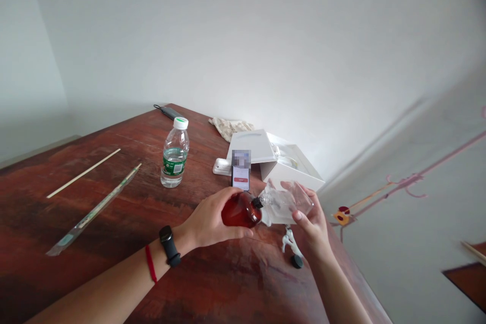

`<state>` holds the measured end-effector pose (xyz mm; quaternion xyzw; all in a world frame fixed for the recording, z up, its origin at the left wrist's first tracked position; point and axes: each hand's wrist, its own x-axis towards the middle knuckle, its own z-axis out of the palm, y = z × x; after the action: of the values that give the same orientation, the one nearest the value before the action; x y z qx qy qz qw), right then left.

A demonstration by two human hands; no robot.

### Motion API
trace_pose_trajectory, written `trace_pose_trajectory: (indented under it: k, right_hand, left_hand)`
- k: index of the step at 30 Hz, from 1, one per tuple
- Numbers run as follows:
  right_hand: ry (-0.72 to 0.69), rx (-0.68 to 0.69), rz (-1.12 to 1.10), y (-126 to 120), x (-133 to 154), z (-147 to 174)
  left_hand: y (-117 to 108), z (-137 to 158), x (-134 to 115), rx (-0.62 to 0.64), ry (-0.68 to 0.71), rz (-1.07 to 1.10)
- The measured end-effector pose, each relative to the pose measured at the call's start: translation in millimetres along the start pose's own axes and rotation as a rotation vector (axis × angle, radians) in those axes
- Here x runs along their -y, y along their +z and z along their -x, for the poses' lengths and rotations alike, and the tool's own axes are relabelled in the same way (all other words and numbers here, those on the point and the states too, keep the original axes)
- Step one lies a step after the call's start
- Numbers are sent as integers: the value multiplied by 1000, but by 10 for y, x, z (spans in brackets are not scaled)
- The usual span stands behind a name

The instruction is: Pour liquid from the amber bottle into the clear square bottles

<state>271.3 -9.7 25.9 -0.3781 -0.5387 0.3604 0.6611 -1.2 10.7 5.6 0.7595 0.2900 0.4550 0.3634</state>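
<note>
Tipping on its side in the left hand (207,223), one small amber-brown plastic bottle (241,210) meets one clear glass bottle (290,206), neck to mouth, fingers wrapped round each; the right hand (313,225) cups the clear one. Both hover over the red-brown wooden table (114,212). Beside them: one black round cap (297,261), one white pump head (290,241), one clear water bottle (174,152), one phone (240,176).

Dark red-brown wooden table (114,162). Just below the grip lie a white pump head (290,243) and a black cap (297,261). Just beyond it a phone (240,176) and an open white box (277,159) are set. Farther left stand a water bottle (174,154), a wrapped stick (94,210) and a bare stick (83,173).
</note>
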Motion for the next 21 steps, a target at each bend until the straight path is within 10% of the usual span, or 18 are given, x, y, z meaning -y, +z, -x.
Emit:
trace_pose_trajectory:
  k: [21]
  right_hand:
    - [-53,-4,-9,8,105,62]
  left_hand:
    - [116,55,-85,-16,-6,185]
